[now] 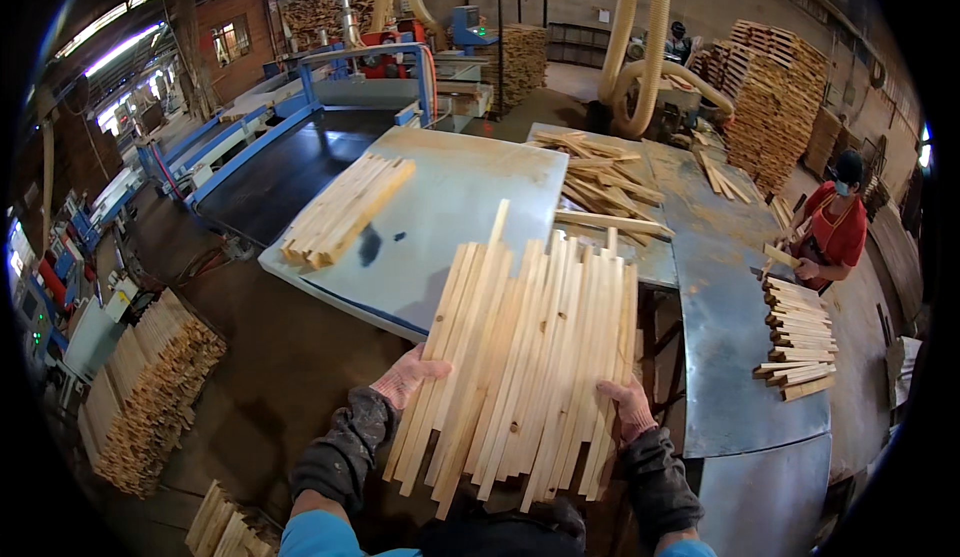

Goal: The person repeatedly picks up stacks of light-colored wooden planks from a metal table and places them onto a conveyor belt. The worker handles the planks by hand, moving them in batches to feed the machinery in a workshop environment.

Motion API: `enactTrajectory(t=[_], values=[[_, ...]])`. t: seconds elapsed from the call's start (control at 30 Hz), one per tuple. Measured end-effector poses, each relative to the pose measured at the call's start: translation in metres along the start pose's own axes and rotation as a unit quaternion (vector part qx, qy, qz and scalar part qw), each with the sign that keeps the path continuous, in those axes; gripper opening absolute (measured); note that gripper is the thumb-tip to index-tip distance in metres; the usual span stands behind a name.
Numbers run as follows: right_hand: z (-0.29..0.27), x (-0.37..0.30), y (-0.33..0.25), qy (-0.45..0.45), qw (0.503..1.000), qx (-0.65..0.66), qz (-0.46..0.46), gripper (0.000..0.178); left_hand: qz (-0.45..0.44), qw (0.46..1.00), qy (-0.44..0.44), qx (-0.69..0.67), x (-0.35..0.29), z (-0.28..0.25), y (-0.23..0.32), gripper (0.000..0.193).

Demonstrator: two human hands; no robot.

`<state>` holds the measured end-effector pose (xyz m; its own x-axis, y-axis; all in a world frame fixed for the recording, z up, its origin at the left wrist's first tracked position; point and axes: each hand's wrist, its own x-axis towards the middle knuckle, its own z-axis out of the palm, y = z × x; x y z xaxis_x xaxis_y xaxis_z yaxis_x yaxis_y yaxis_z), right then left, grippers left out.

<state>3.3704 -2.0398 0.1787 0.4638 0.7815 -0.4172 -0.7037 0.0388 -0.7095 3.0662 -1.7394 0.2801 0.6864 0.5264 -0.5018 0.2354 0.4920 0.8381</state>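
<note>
A wide layer of pale wooden strips [520,357] lies side by side between my two gloved hands, with uneven ends at both front and back. My left hand [408,375] presses against the left edge of the layer, thumb on top. On the opposite edge, my right hand [628,405] grips the outermost strips, its fingers partly hidden underneath. The far ends of the strips reach over the near edge of a light metal-topped table [470,172]. A smaller bundle of strips [347,207] rests on that table at the left.
Loose strips [605,182] are heaped on the metal bench at the right. A co-worker in red [835,227] stands there, handling wood beside a row of short strips [798,337]. A blue-framed conveyor [300,162] adjoins the table. Stacked strips [150,392] stand on the floor at left.
</note>
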Motion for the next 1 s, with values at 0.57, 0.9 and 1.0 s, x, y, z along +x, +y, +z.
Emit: enactTrajectory(t=[0.57,0.9,1.0], values=[[-0.019,0.314,0.184,0.068,0.996,-0.021,-0.060,0.045,0.100,0.964,0.036,0.243,0.249,-0.168,-0.048,0.080],[-0.075,0.461,0.296,0.074,0.985,-0.006,-0.155,0.041,0.244,0.576,0.177,0.760,0.437,-0.224,-0.103,0.105],[-0.093,0.491,0.328,0.075,0.986,-0.028,-0.147,0.050,0.447,0.475,0.268,0.709,0.471,-0.286,-0.120,0.102]])
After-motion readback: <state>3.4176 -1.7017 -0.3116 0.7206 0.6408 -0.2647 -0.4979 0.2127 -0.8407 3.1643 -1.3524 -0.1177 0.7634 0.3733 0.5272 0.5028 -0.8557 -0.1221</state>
